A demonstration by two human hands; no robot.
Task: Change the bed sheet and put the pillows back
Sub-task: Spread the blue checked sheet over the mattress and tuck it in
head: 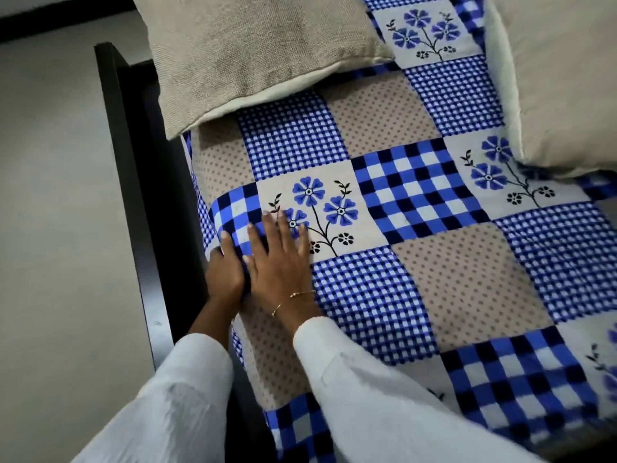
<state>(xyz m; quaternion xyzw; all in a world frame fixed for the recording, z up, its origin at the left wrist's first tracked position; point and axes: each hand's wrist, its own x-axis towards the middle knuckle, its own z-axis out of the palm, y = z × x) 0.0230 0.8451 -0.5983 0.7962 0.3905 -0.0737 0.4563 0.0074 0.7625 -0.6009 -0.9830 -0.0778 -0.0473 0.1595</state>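
Blue-and-beige patchwork bed sheet (417, 235) is lying spread over the bed. Right hand (283, 259) is pressing flat on it near the left edge, fingers straight. Left hand (225, 270) is gripping the sheet's edge beside the dark bed frame (133, 168). Two beige woven pillows: one (253, 51) at the head-left corner, one (564, 78) at right.

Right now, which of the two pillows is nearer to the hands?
The beige pillow at the top left, by the dark bed frame. The other pillow lies far right.
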